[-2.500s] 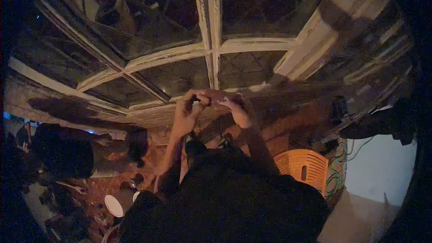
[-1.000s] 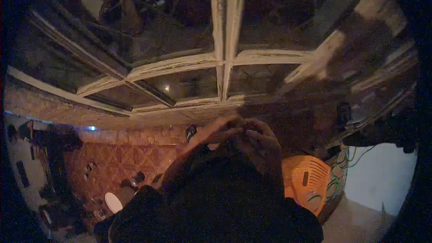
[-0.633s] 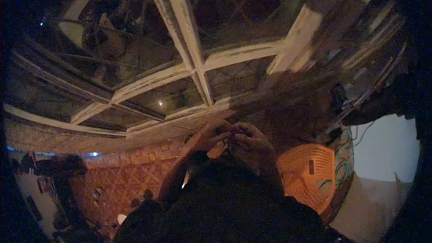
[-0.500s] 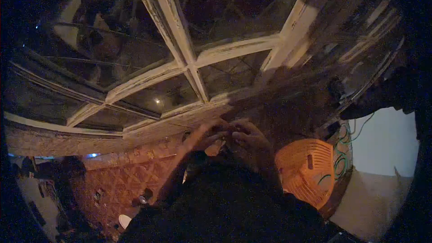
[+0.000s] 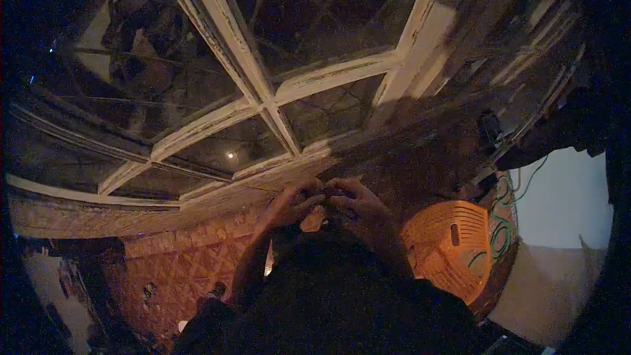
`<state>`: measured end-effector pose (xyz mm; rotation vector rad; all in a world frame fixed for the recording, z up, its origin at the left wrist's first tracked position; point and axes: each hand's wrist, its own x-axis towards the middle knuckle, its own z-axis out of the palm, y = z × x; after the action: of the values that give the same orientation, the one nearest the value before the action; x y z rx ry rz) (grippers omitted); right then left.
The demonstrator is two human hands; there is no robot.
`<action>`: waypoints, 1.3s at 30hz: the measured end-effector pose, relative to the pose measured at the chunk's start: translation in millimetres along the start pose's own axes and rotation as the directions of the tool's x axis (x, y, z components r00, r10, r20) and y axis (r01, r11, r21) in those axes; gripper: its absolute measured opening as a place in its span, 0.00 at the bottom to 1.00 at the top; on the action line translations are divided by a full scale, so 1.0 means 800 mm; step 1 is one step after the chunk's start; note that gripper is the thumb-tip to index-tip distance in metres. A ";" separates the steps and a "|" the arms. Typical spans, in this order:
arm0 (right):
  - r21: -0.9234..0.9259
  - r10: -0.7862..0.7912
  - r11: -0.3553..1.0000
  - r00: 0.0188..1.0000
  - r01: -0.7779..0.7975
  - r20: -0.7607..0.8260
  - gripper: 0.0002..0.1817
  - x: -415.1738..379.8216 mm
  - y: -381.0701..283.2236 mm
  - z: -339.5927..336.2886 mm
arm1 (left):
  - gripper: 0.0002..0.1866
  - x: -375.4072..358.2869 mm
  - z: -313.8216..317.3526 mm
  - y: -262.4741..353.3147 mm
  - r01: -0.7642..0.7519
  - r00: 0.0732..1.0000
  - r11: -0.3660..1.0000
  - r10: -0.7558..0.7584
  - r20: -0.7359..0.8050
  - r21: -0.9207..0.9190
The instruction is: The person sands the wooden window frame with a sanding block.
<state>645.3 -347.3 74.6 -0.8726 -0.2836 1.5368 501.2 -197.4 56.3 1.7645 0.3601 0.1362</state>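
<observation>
My left hand (image 5: 289, 202) and my right hand (image 5: 358, 205) are raised together in front of my chest, fingertips meeting at about the middle of the view. Their fingers are curled around something small that the dim light hides. Both hands are just below the sill of a white-framed window (image 5: 263, 102) with dark panes. My dark sleeves and torso (image 5: 328, 296) fill the lower middle of the view.
An orange plastic chair (image 5: 453, 243) stands to my right, with green cable (image 5: 503, 233) hanging on the wall beside it. A patterned reddish floor (image 5: 177, 276) lies at lower left. A pale wall (image 5: 565, 204) is at far right.
My hands came down from the window sill level to chest height and stayed pressed together. The view swung, shifting the window frame left; the person at left is out of view.
</observation>
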 end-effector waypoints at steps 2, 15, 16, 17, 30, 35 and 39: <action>-0.216 -0.029 0.976 1.000 0.031 0.010 0.17 0.001 -0.008 -0.013 | 0.09 0.005 0.001 0.002 -0.085 0.996 0.996 0.085 -0.011 0.015; -0.472 -0.186 0.856 0.977 0.212 0.101 0.16 0.023 0.019 -0.059 | 0.11 0.011 0.005 0.004 -0.107 0.994 0.994 0.106 -0.007 -0.025; -0.472 -0.183 0.856 0.978 0.211 0.105 0.16 0.023 0.021 -0.061 | 0.11 0.008 0.005 0.003 -0.105 0.994 0.994 0.105 -0.011 -0.025; -0.448 -0.152 0.874 0.982 0.188 0.116 0.16 0.024 0.017 -0.059 | 0.11 0.006 0.003 0.008 -0.034 0.999 0.995 0.035 0.001 -0.098; -0.320 -0.092 0.940 0.992 0.116 0.090 0.18 0.033 0.030 -0.054 | 0.12 -0.009 0.003 0.011 0.241 0.930 0.619 -0.368 -0.006 -0.747; -0.453 0.048 0.891 0.992 0.009 0.114 0.19 0.029 0.014 -0.041 | 0.14 -0.016 -0.003 -0.001 -0.042 0.988 0.998 0.035 -0.151 -0.044; -0.539 -0.058 0.833 0.987 0.129 0.147 0.19 0.035 0.014 -0.027 | 0.15 -0.024 -0.003 -0.009 -0.104 0.950 0.978 0.151 -0.273 0.181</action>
<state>653.1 -329.7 42.9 -1.1868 -0.8816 1.4371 480.9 -200.1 52.0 1.9361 0.4762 0.4706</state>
